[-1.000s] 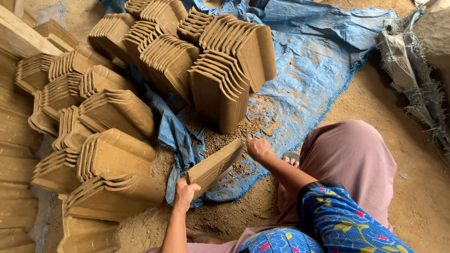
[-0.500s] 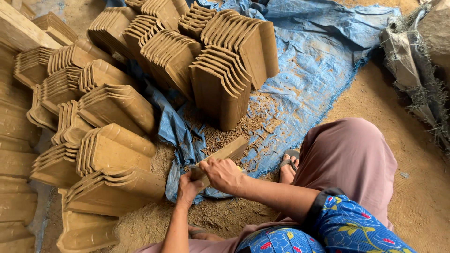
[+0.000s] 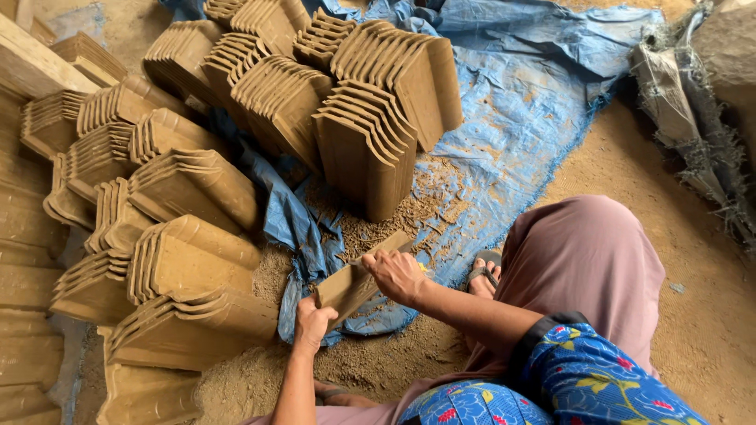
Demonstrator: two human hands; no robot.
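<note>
Over sandy ground, both hands' grips clamp a clay tile (image 3: 356,277), left hand (image 3: 313,325) low, right hand (image 3: 396,275) midway, its length slanting up-right.

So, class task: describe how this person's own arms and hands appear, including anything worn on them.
Both forearms are bare, and no gloves show on the left hand or the right hand. The right arm comes out of a short blue sleeve with a dark hem and a red, yellow and green flower print. No left sleeve is in view.
</note>
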